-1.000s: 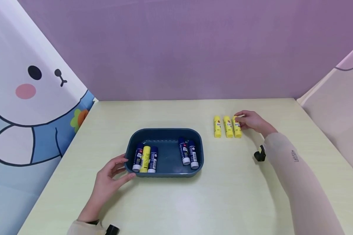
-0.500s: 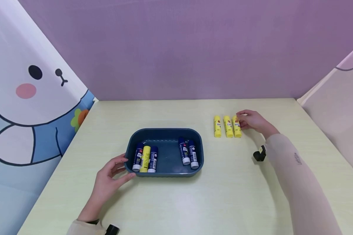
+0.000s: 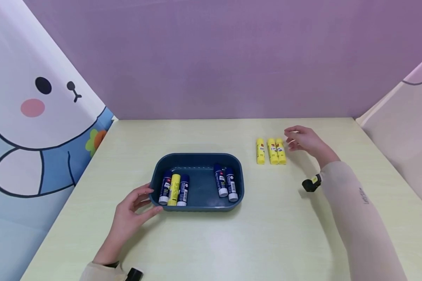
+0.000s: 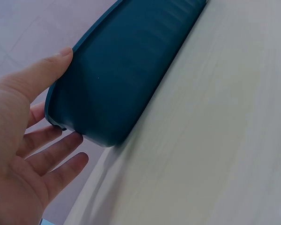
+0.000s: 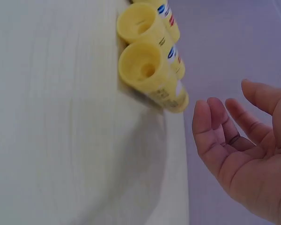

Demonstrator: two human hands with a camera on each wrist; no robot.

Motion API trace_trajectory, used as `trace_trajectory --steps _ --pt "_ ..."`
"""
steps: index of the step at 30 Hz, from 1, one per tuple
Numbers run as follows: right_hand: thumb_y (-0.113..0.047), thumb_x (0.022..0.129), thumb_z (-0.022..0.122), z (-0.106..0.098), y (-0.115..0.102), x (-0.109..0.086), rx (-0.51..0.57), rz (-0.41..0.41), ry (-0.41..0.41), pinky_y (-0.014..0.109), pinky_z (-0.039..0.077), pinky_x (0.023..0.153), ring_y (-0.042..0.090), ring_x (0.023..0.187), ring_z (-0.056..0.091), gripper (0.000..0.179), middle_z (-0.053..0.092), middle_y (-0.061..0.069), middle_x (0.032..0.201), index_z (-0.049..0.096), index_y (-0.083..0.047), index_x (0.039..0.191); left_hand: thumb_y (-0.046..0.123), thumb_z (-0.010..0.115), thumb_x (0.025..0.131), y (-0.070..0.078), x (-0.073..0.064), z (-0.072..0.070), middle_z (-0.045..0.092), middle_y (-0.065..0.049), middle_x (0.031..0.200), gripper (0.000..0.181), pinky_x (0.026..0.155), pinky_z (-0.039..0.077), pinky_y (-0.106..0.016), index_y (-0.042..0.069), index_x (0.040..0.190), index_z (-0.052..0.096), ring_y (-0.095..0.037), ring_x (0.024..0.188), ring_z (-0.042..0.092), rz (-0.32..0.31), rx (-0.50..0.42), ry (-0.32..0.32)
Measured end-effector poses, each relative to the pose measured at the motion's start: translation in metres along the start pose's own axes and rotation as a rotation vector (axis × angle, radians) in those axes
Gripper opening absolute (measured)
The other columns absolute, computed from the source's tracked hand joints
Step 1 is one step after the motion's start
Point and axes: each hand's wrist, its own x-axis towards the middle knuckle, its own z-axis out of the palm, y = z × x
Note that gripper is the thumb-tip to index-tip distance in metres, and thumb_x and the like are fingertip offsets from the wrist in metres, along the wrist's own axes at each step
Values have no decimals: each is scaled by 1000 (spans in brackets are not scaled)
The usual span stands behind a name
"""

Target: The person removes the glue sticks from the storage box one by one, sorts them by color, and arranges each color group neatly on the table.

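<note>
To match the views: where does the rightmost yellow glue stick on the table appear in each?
Head: the yellow glue stick lies right of centre, lower left of the right hand.
Left wrist: not in the picture.
Right wrist: the lowest yellow glue stick, upper centre, hollow end facing the camera.
Shared landmark: the table, in all three views.

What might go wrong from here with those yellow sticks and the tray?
1. The right hand hovers beside the rightmost yellow stick, which lies on its side; a nudge might roll it.
2. That stick seems to touch the middle yellow stick, so grasping one could shift the other.
3. The left hand holds the tray at its left end; a sudden tug might make the blue sticks inside slide or roll.
</note>
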Motion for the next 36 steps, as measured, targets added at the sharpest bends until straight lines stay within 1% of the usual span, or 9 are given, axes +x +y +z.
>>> trace_trajectory --steps 6,10,15,25,30,36 --pt "-25 106 48 10 -12 -5 -13 -17 -14 29 59 81 21 93 60 53 50 23 123 34 7 146 -3 85 74 1 0 0 57 -19 136 51 87 53 -15 0 119 60 6 106 58 12 -4 4" --pt "-23 106 49 17 -20 -9 -27 -35 -30 29 59 82 26 96 60 51 51 25 122 36 7 145 -2 85 75 1 0 0 57 -19 136 51 87 53 -15 0 119 60 6 106 58 9 -5 2" --pt "-22 105 50 27 -30 -13 -31 -57 -40 30 59 83 26 95 61 50 52 26 121 36 5 145 -2 85 75 1 0 1 57 -19 137 51 87 53 -15 -1 119 60 6 106 58 2 -3 1" --pt "-24 105 52 52 -46 -22 -66 -106 -94 31 58 85 36 103 59 50 53 29 127 37 1 146 -2 86 74 5 -1 2 58 -20 135 50 87 54 -16 0 118 61 1 105 60 13 -26 12" --pt "-23 105 53 67 -52 -25 -50 -143 -104 38 59 87 39 100 60 48 53 30 125 38 0 144 -2 86 74 5 0 2 57 -21 136 52 86 53 -15 0 120 61 1 105 60 12 -18 13" --pt "-17 104 54 86 -57 -30 -4 -189 -120 38 60 82 41 96 61 41 56 29 119 43 1 139 -1 86 74 5 0 2 57 -20 136 52 86 53 -15 1 120 61 2 105 60 14 -15 11"
